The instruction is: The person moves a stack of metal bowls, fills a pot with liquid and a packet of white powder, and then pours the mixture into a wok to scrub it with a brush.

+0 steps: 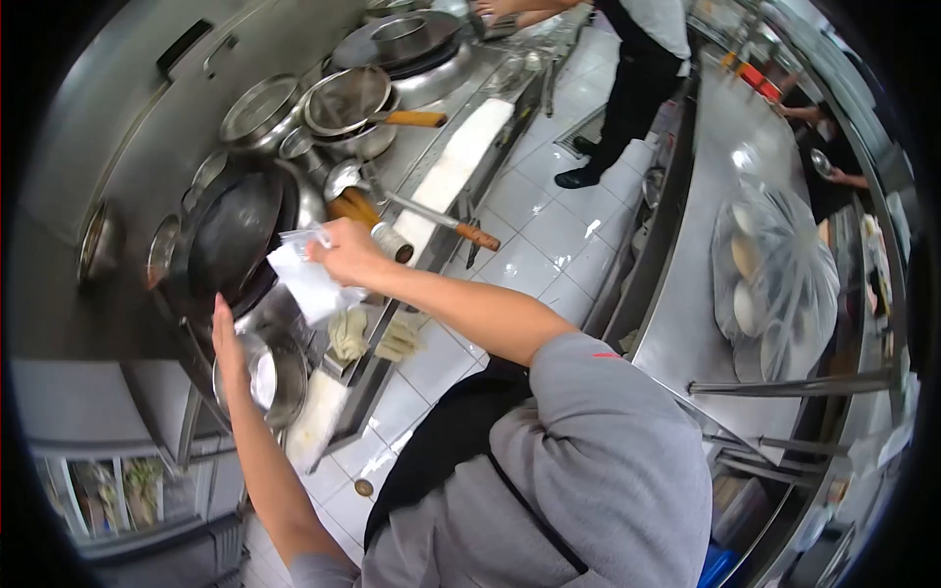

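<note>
My right hand (348, 255) pinches the top of a small clear plastic bag with white contents (312, 284). The bag overlaps the near edge of a dark wok (230, 230) on the range. Seen edge-on, my left hand (227, 338) has its fingers stretched out and pressed close together at the wok's lower rim. Nothing shows in it. Below the bag, metal bowls (290, 377) stand beside my left wrist, one with something white inside. Folded pale cloths (349, 335) lie at the range's front edge.
A ladle (441, 221) with a wooden handle juts over the front edge. Strainers (348, 100) and another wok (402, 44) stand farther along. Another person (637, 88) stands in the tiled aisle. On the right counter (676, 284) sits a plastic bag of round pale items (774, 284).
</note>
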`<state>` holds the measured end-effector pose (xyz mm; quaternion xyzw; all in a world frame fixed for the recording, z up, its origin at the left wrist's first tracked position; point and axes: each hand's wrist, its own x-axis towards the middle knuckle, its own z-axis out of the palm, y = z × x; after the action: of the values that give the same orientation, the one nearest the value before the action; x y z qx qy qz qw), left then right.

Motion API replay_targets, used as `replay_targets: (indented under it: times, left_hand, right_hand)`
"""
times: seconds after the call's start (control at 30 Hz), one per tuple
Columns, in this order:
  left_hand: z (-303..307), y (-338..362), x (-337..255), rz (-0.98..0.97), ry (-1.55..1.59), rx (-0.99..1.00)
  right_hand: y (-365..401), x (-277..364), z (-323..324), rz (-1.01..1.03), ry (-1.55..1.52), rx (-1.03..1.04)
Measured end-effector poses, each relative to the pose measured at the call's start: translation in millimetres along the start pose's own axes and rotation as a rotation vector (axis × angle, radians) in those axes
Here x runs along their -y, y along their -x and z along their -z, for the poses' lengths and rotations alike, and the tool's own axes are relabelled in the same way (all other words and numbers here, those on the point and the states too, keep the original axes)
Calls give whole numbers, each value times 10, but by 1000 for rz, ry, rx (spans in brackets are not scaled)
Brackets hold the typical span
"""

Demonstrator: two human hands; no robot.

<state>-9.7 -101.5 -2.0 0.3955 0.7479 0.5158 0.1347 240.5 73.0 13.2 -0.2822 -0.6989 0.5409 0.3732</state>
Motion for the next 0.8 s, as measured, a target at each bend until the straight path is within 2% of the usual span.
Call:
replay_targets:
  times: [0.07, 0.1, 0.2, 0.27, 0.37, 0.5, 0.6, 0.67, 0.73, 0.8]
  left_hand:
    - [68, -81, 242, -12, 30, 7]
    - [89, -68, 248, 56, 73, -3]
    - [177, -95, 273, 182, 203, -76]
    - [237, -130, 204, 220, 277, -132]
    - [338, -181, 129, 230, 294, -245]
    - [293, -72, -154, 285, 278, -461]
    - [323, 67, -206, 333, 214, -599]
    - [326, 178, -231, 382, 157, -662]
    - [394, 366, -283, 448, 88, -722]
    - [892, 578, 50, 517, 48, -800]
  right_hand:
    - [58, 78, 539, -73, -109, -10]
    - [79, 201, 847, -229, -109, -17]
    - [-129, 132, 1589, -229, -20, -164]
    - [-391, 38, 2103, -236, 88, -232]
    - [-960, -208, 2790, -217, 87, -385]
    - [-2029, -912, 3520, -127, -7, -601]
    - [-2946, -1456, 3978, -160, -79, -771]
    - [-3623, -1943, 4267, -176, -11, -853]
    - [-3999, -2010, 4469, -237, -136, -946]
    - [-4657, -2755, 4737, -232, 245, -991]
